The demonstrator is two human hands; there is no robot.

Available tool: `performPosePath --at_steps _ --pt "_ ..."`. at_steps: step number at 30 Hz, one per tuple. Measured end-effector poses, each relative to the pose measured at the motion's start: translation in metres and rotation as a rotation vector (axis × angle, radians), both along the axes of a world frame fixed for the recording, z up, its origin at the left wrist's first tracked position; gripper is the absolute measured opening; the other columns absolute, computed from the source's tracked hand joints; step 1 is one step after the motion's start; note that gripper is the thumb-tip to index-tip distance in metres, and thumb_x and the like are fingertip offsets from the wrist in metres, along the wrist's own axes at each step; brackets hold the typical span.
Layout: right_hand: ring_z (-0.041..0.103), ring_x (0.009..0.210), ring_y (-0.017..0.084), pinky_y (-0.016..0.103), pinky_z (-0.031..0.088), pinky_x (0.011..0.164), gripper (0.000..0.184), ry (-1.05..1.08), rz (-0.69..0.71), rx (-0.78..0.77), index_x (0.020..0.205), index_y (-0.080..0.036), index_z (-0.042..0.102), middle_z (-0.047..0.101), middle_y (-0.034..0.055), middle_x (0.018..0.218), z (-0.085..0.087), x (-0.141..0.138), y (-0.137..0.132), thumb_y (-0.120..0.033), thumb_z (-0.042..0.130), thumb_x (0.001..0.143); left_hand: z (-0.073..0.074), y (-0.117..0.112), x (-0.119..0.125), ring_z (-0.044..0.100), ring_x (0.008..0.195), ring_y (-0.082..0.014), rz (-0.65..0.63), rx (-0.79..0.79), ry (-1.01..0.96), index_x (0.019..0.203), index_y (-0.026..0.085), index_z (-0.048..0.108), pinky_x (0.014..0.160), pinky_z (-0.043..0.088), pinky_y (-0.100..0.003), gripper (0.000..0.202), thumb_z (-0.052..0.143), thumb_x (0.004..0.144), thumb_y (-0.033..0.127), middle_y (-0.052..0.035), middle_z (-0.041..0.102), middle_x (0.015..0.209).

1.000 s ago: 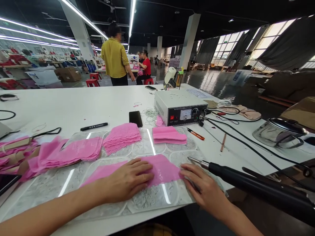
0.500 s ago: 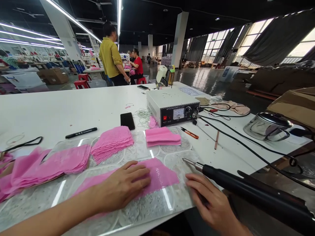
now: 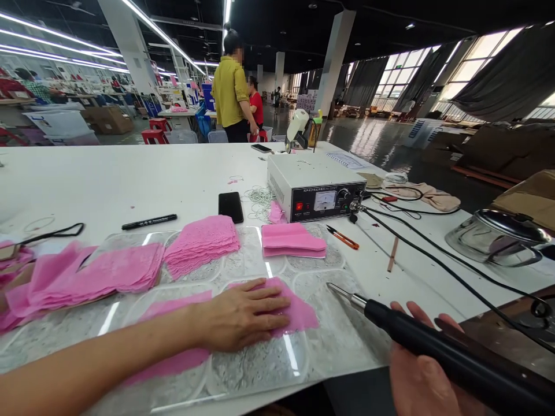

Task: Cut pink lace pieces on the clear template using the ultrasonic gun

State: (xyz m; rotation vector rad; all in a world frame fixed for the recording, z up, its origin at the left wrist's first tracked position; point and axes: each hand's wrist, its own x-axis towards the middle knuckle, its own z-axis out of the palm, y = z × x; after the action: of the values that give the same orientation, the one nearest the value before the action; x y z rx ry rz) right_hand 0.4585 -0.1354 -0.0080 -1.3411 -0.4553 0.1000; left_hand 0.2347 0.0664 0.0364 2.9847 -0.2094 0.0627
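My left hand [image 3: 245, 315] lies flat, fingers stretched, on a pink fabric piece [image 3: 301, 312] spread over a clear-topped, grey-patterned mat [image 3: 329, 346]. My right hand [image 3: 422, 370] is turned palm up beneath a black pen-shaped tool with a metal tip [image 3: 364, 304]. Its fingers are spread past the handle and not wrapped round it; part of the palm is hidden. The tip points left, over the mat's right side. Behind my left hand are a stack of pink pieces [image 3: 202, 245] and a folded pink piece [image 3: 292, 240]. More pink fabric [image 3: 117, 268] lies left.
A white control box [image 3: 318, 179] with a dial stands behind the mat, its cable [image 3: 416, 248] running right. Around it are a phone [image 3: 230, 207], a marker [image 3: 150, 222], orange snips [image 3: 343, 237] and a glass pot [image 3: 494, 237]. A person in yellow [image 3: 229, 92] stands beyond the table.
My left hand has slid right over the pink fabric. My right hand has moved right and turned palm up under the tool's handle. The view has shifted slightly.
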Motion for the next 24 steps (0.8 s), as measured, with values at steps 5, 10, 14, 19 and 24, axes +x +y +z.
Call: performPosePath --at_steps 5,10,14,19,24 --pt "0.060 0.103 0.021 0.060 0.037 0.103 0.033 0.273 -0.019 0.254 0.108 -0.027 0.058 0.062 0.0008 0.112 0.019 -0.015 0.034 -0.034 0.066 0.077 -0.002 0.000 0.000 0.040 0.136 -0.0249 0.012 -0.005 -0.006 0.132 0.019 0.051 0.117 0.024 -0.042 0.037 0.036 0.101 0.032 -0.0061 0.048 0.143" --pt "0.054 0.068 0.012 0.035 0.052 0.070 0.024 0.331 -0.067 0.390 0.092 -0.023 0.059 0.057 -0.0006 0.093 0.035 -0.003 0.046 -0.026 0.063 0.069 -0.008 0.000 -0.001 0.042 0.134 -0.0234 0.008 -0.032 -0.080 0.130 0.019 0.054 0.117 0.025 -0.042 0.036 0.036 0.101 0.031 -0.0086 0.051 0.140" --pt "0.048 0.057 0.012 0.028 0.044 0.049 0.016 0.195 0.102 0.368 0.083 -0.022 0.056 0.052 -0.0002 0.084 0.043 -0.003 0.037 -0.027 0.055 0.068 -0.011 -0.001 -0.001 0.041 0.135 -0.0244 0.012 -0.026 -0.072 0.130 0.019 0.054 0.116 0.026 -0.043 0.036 0.036 0.101 0.031 -0.0083 0.050 0.142" --pt "0.047 0.054 0.012 0.028 0.043 0.048 0.012 0.098 0.218 0.336 0.079 -0.022 0.053 0.048 -0.0021 0.071 0.047 -0.012 0.033 -0.025 0.056 0.067 -0.011 -0.001 0.000 0.041 0.135 -0.0241 0.017 -0.015 -0.062 0.131 0.019 0.053 0.116 0.025 -0.042 0.037 0.034 0.102 0.032 -0.0072 0.049 0.143" --pt "0.046 0.052 0.013 0.029 0.043 0.046 0.010 0.076 0.261 0.344 0.078 -0.021 0.054 0.047 -0.0015 0.069 0.049 -0.014 0.037 -0.023 0.055 0.068 -0.010 -0.001 0.000 0.041 0.135 -0.0244 0.022 -0.012 -0.053 0.131 0.019 0.053 0.116 0.025 -0.042 0.037 0.034 0.102 0.031 -0.0070 0.049 0.143"
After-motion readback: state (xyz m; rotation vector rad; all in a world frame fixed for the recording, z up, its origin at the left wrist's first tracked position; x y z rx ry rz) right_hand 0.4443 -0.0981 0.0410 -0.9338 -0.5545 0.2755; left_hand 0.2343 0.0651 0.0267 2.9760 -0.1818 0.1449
